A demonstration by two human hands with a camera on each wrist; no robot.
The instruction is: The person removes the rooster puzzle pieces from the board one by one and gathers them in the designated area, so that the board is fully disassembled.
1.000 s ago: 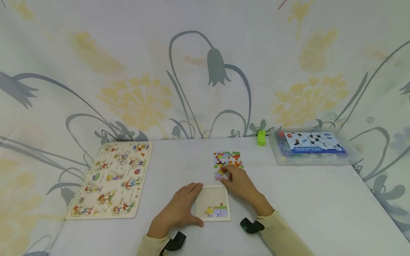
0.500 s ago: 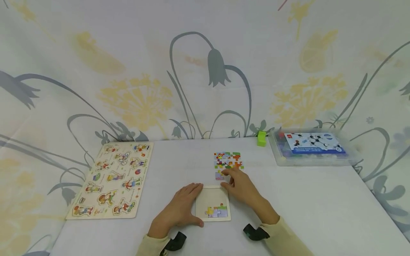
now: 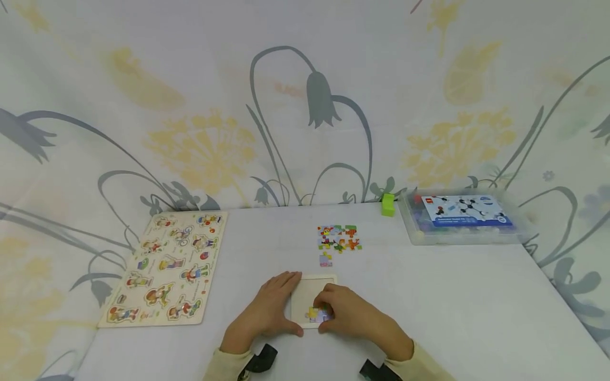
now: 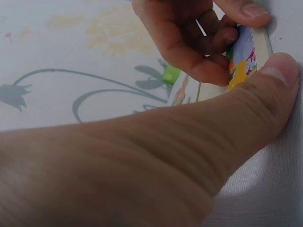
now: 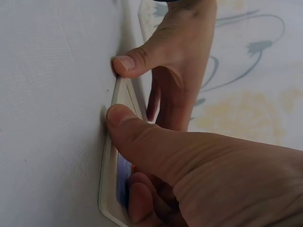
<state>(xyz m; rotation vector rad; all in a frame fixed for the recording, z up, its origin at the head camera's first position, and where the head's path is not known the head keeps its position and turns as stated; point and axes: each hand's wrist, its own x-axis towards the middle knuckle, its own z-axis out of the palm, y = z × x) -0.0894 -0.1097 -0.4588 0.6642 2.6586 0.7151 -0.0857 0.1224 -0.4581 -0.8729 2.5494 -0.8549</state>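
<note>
A small wooden puzzle tray [image 3: 305, 283] lies on the table, with a few yellow and lilac puzzle pieces [image 3: 313, 315] in its lower part. My left hand [image 3: 268, 307] rests along the tray's left side, fingers stretched out, thumb at its near left corner. My right hand [image 3: 350, 315] is over the tray's right side with bent fingers. In the right wrist view its thumb [image 5: 124, 116] touches the tray's rim while the other fingers reach onto the pieces inside. Whether they pinch a piece is hidden. Beyond the tray lie loose puzzle pieces [image 3: 339, 239], one lilac piece [image 3: 326, 260] nearest.
On the left lies a large wooden board [image 3: 164, 267] with pictures of children. A green block [image 3: 388, 205] and a clear plastic case [image 3: 464, 217] with a blue-and-white label stand at the back right. Behind the table hangs a flower-print cloth [image 3: 214, 106].
My right hand has come away from the loose pieces, back toward me and down onto the tray's lower right part. The left hand has stayed in place.
</note>
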